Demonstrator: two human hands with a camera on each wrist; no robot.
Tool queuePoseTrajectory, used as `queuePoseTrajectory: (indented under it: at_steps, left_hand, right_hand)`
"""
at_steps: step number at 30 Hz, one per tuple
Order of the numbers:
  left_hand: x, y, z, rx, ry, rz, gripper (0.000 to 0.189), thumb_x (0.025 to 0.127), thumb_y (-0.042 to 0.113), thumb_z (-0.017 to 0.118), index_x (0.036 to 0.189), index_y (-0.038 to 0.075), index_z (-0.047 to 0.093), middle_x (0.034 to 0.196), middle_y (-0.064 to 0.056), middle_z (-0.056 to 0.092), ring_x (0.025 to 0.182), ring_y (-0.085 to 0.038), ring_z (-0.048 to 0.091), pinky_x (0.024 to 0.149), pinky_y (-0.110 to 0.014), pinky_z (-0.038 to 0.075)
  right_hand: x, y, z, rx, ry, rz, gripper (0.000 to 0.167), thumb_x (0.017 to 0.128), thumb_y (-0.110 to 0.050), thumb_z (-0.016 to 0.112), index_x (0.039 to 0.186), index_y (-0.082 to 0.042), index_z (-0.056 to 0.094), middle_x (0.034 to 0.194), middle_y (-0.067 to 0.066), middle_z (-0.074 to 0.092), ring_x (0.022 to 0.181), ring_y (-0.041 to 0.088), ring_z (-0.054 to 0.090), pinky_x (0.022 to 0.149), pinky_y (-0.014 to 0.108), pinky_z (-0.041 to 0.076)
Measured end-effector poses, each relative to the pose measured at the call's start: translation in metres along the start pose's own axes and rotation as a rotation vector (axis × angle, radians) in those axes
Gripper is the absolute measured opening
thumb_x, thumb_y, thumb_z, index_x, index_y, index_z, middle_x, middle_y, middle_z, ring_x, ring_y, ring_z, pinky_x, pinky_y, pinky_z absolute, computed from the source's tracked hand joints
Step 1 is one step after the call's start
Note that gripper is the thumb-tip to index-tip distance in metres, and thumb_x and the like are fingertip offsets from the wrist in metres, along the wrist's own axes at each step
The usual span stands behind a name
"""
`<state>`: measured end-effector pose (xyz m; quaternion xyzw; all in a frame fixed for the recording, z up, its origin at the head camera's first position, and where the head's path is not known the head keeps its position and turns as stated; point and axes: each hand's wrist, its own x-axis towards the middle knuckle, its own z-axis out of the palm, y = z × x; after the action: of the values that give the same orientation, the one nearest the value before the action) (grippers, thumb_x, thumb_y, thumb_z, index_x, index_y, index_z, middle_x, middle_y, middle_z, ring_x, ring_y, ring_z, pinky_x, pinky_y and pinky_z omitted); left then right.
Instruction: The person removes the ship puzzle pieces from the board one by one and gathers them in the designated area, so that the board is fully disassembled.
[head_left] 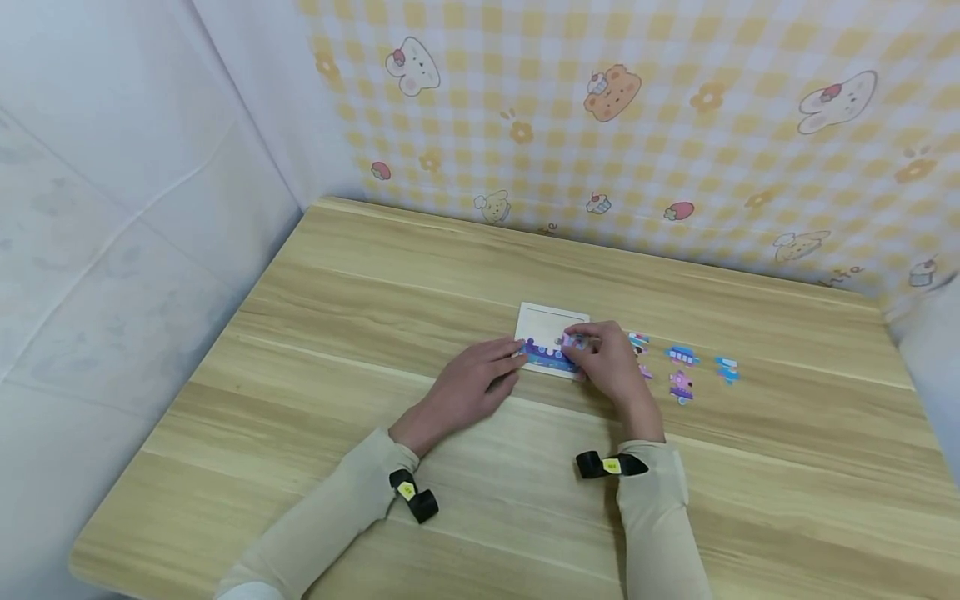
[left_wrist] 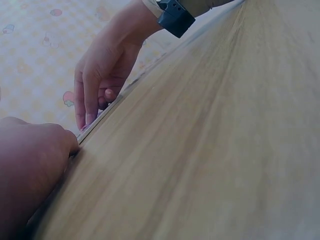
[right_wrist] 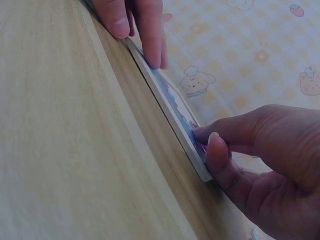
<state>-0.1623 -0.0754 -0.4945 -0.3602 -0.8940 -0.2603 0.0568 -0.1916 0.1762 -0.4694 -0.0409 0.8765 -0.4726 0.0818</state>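
A small white-framed puzzle board (head_left: pixel 542 322) lies on the table, with joined blue and purple pieces (head_left: pixel 542 356) along its near side. My left hand (head_left: pixel 474 382) rests at the board's left end, straight fingertips pressing on the pieces there. In the right wrist view its thumb (right_wrist: pixel 119 27) sits by the board's near edge. Over the right part of the board, my right hand (head_left: pixel 611 362) pinches a pink-purple puzzle piece (head_left: pixel 573 341) between thumb and fingers, which partly hide it. The piece is right at the top of the joined row.
Right of the board lie loose puzzle pieces: a blue and purple one (head_left: pixel 682 356), a pink one (head_left: pixel 681 385) and a blue one (head_left: pixel 727 370). Others (head_left: pixel 639 339) are partly covered by the right hand. A yellow checked cloth (head_left: pixel 555 142) hangs behind the wooden table (head_left: pixel 360 275).
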Motion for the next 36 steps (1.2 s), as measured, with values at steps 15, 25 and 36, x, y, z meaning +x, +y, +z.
queuePoseTrajectory:
  at_steps: [15,25,36]
  left_hand:
    - [0.0013,0.0081,0.0039,0.148,-0.252,0.06,0.05,0.112,0.026,0.037,0.161,0.014,0.039,0.166,0.002,0.033,0.156,-0.017,0.024,0.129,-0.037,0.014]
    - [0.0016,0.0088,0.0041,0.117,-0.197,0.051,0.048,0.112,0.027,0.041,0.158,0.016,0.043,0.164,0.003,0.038,0.154,-0.016,0.028,0.128,-0.036,0.016]
    - [0.0015,0.0086,0.0042,0.108,-0.195,0.043,0.048,0.112,0.027,0.042,0.158,0.016,0.043,0.164,0.004,0.037,0.155,-0.015,0.027,0.128,-0.035,0.015]
  right_hand:
    - [-0.0013,0.003,0.0016,-0.002,0.014,-0.016,0.025,0.098,-0.008,0.071,0.122,-0.002,0.07,0.055,0.004,0.057,0.046,0.018,0.058,0.041,0.024,0.04]
    - [-0.0022,0.0005,-0.0001,0.001,0.031,-0.014,0.024,0.097,-0.01,0.073,0.12,-0.005,0.071,0.057,0.004,0.057,0.047,0.018,0.059,0.043,0.024,0.039]
    - [-0.0031,0.0053,-0.0016,0.047,0.042,-0.058,0.026,0.103,-0.007,0.064,0.127,-0.001,0.07,0.074,0.012,0.062,0.05,0.017,0.06,0.045,0.023,0.041]
